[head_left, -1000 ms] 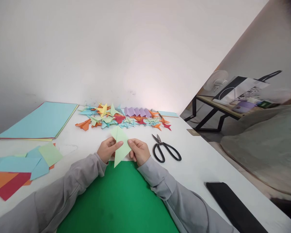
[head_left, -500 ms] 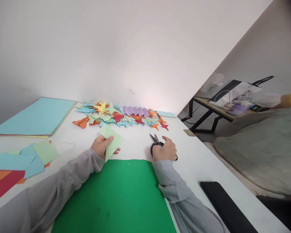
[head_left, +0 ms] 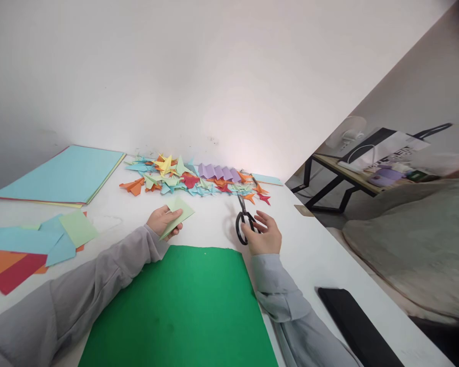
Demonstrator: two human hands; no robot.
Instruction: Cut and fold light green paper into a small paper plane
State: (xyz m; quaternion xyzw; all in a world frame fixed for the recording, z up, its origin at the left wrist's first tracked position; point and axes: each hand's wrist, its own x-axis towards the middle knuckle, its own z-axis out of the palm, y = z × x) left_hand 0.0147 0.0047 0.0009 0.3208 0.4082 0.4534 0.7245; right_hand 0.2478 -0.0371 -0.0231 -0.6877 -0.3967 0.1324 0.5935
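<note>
Pinched in my left hand (head_left: 165, 222) is a light green sheet of paper (head_left: 181, 210), thumb on top and fingers underneath. My right hand (head_left: 265, 234) is at the handles of the black scissors (head_left: 239, 224), its thumb at the left loop and its fingers by the right one. The blades point away from me and look closed. Both hands are over the white table, just beyond a green mat (head_left: 183, 306). Past the scissors lies a heap of small folded paper shapes (head_left: 189, 181) in several colours.
Large coloured sheets (head_left: 61, 173) are stacked at the back left, with loose cut paper pieces (head_left: 53, 239) nearer me. A purple pleated strip (head_left: 219, 172) sits on the heap. A long black object (head_left: 355, 321) lies to the right. A wall bounds the table's back.
The scissors have turned from pointing left to pointing away, and their blades have come together. My right fingers have spread around the handles. The green paper in my left hand is tilted flatter.
</note>
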